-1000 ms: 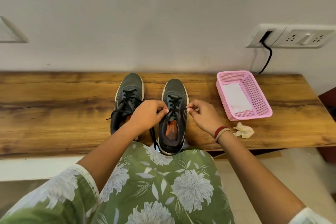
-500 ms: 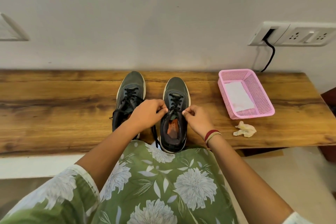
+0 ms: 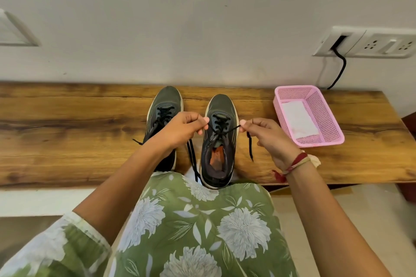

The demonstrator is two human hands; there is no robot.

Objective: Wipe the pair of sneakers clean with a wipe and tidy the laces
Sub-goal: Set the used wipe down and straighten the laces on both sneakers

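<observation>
Laces [image 3: 221, 129] of the sneaker [image 3: 219, 105] nearer the pink basket [image 3: 292, 88] are pinched on both sides. The left hand [image 3: 180, 129] nips one strand between thumb and fingertips [image 3: 203, 122], and the right hand [image 3: 267, 137] nips the other the same way, so the two run taut across the tongue while loose tails hang down either side. No bow shows yet, so I judge this shoe's tying is only at its first crossing. The other sneaker [image 3: 166, 99], just beside it on the wooden bench [image 3: 67, 132], looks untied, with a lace end trailing onto the wood. Wiping seems finished, going by a crumpled wipe [image 3: 316, 160] near the basket, though the right wrist hides most of it. A flat white sheet [image 3: 297, 119] lies inside the basket. The left forearm covers the other sneaker's rear half, the lap cuts off the heels, and how clean the soles are cannot be made out.
</observation>
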